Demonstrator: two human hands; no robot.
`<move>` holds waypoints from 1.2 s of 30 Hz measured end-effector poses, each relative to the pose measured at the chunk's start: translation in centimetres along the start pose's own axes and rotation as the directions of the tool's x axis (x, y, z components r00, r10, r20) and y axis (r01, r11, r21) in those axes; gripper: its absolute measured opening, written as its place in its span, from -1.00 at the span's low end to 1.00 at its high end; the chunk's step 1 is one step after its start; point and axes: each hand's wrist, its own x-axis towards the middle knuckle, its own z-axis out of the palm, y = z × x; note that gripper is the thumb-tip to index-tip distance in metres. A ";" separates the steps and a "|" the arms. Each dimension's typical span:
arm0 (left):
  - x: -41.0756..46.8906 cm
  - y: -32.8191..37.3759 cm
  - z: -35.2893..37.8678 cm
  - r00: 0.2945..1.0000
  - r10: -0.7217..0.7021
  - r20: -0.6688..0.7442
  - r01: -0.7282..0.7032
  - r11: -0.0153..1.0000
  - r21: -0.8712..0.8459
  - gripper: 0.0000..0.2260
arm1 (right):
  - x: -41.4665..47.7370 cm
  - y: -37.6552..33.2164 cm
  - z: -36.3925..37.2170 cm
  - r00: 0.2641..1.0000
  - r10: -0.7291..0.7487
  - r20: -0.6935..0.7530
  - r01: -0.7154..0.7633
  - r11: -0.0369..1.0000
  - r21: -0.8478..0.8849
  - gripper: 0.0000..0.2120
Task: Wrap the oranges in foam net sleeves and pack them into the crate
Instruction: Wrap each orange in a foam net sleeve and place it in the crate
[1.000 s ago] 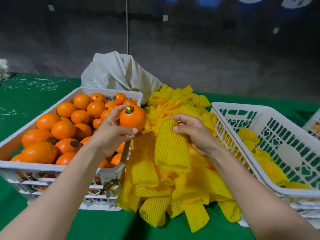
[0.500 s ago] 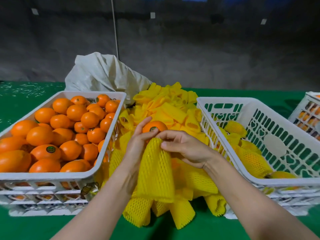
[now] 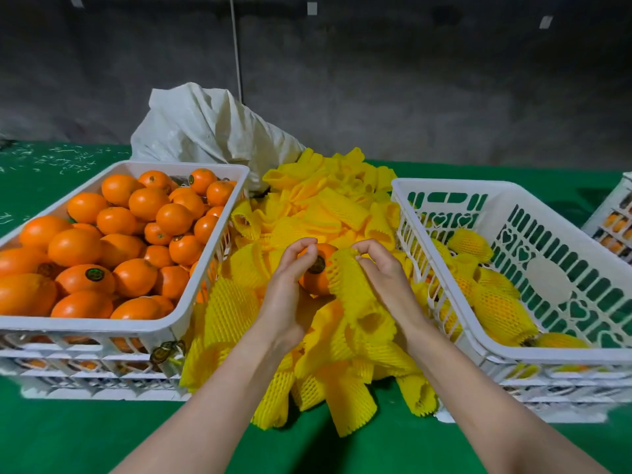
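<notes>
My left hand (image 3: 290, 292) grips an orange (image 3: 316, 277) with a dark sticker, above the heap of yellow foam net sleeves (image 3: 321, 213) in the middle. My right hand (image 3: 383, 278) pinches the mouth of one yellow sleeve (image 3: 349, 285), which touches the orange's right side. A white crate (image 3: 205, 302) on the left is full of bare oranges (image 3: 136, 241). Another white crate (image 3: 455, 313) on the right holds several sleeved oranges (image 3: 499, 309).
A grey-white sack (image 3: 208, 128) lies behind the sleeve heap. Part of another white crate (image 3: 612, 213) with oranges shows at the far right edge. Everything rests on a green table cover (image 3: 68, 436), with a dark wall behind.
My left hand carried the orange from over the left crate to the sleeve heap. My right hand brought the sleeve's mouth against the orange's right side.
</notes>
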 end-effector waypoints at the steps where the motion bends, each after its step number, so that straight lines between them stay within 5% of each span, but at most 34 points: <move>1: -0.1 0.0 0.0 1.000 -0.021 0.012 0.021 1.000 -0.012 -0.83 | 0.0 0.1 -0.2 1.000 -0.021 -0.018 0.021 1.000 0.008 -0.75; 6: 0.2 -0.3 0.1 0.997 -0.050 -0.051 0.051 0.999 0.009 -0.82 | -0.7 0.3 -0.1 0.996 0.085 -0.023 -0.079 0.977 0.200 -0.75; 9: 0.6 -0.2 0.1 0.998 -0.014 -0.068 0.025 0.988 0.150 -0.83 | -1.3 -0.2 0.5 0.953 0.159 0.257 -0.261 0.860 0.437 -0.70; 11: 1.3 -0.3 0.5 0.995 -0.006 -0.097 0.033 0.960 0.278 -0.79 | -1.5 -0.2 0.9 0.924 0.167 0.343 -0.309 0.855 0.416 -0.67; 15: 1.4 -0.6 0.9 0.992 0.041 -0.116 0.010 0.911 0.412 -0.77 | -1.4 0.3 1.0 0.990 0.058 0.129 -0.067 0.996 0.066 -0.74; 18: 1.0 -0.4 0.8 0.997 0.051 -0.062 -0.022 0.915 0.404 -0.79 | -1.7 0.8 1.2 0.999 -0.039 0.016 0.039 0.999 0.000 -0.76; 24: -0.9 0.0 1.9 0.991 -0.088 0.105 0.091 0.996 -0.021 -0.82 | -0.5 0.8 0.2 0.968 -0.025 -0.252 0.041 0.997 0.061 -0.73; 30: -1.2 -0.5 1.2 0.992 -0.006 0.126 -0.020 0.978 0.210 -0.41 | -1.2 1.9 1.3 0.928 -0.002 -0.373 0.045 0.993 0.106 -0.81; 33: -0.7 -1.0 1.2 0.996 0.082 -0.043 -0.070 0.971 0.227 -0.47 | -2.1 2.3 2.5 0.921 -0.009 -0.389 0.072 0.986 0.148 -0.84; 36: -0.4 -0.8 0.5 0.992 0.106 -0.070 -0.096 0.987 0.132 -0.54 | -2.4 2.1 2.8 0.941 0.153 -0.303 -0.024 0.920 0.392 -0.79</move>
